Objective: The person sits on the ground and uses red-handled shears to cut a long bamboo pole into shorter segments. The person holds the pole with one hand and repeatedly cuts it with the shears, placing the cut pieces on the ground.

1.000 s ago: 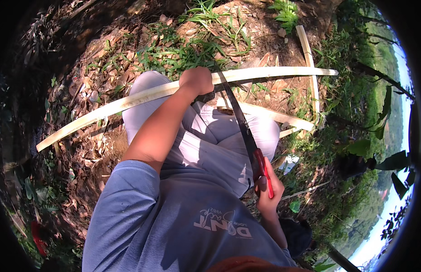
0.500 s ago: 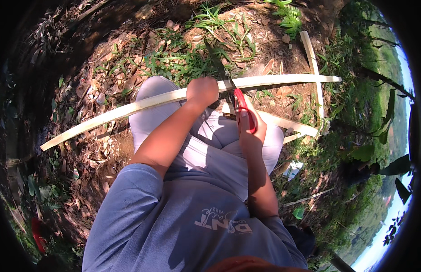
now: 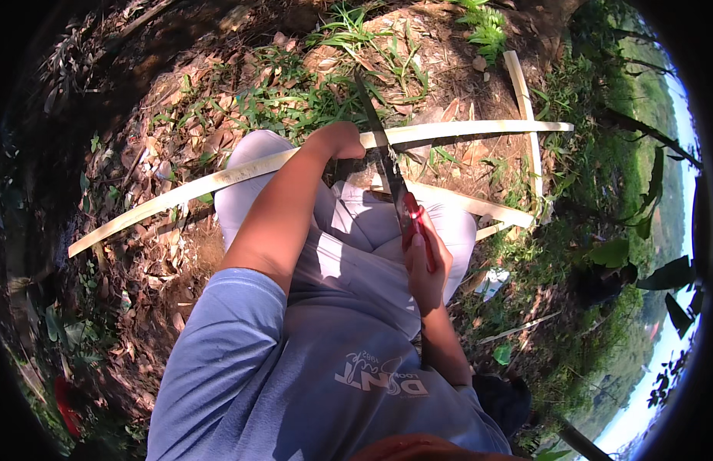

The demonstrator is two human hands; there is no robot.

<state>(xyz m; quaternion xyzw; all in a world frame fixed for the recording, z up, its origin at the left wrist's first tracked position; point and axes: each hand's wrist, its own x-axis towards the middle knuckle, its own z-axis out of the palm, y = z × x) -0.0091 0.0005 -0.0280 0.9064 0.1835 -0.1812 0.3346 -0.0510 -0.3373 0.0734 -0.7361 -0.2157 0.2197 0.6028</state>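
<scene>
A long pale wooden strip (image 3: 195, 186) lies across my lap, running from the lower left to the upper right. My left hand (image 3: 338, 141) is closed around it near its middle, over my knee. In my right hand (image 3: 428, 270) is the red handle of a hand saw (image 3: 384, 154), fingers wrapped round it. The dark blade crosses the strip just right of my left hand, its tip pointing away over the grass. Whether the teeth have cut into the wood cannot be made out.
A second pale strip (image 3: 527, 115) lies on the ground at the right, under the far end of the long one. Another wooden piece (image 3: 479, 204) rests beside my right knee. Dry leaves and grass (image 3: 295, 107) cover the ground ahead. Something red (image 3: 67, 406) lies at the lower left.
My right hand has drawn the saw back toward my body, so the handle now sits farther from the strip. My left hand keeps its grip on the strip.
</scene>
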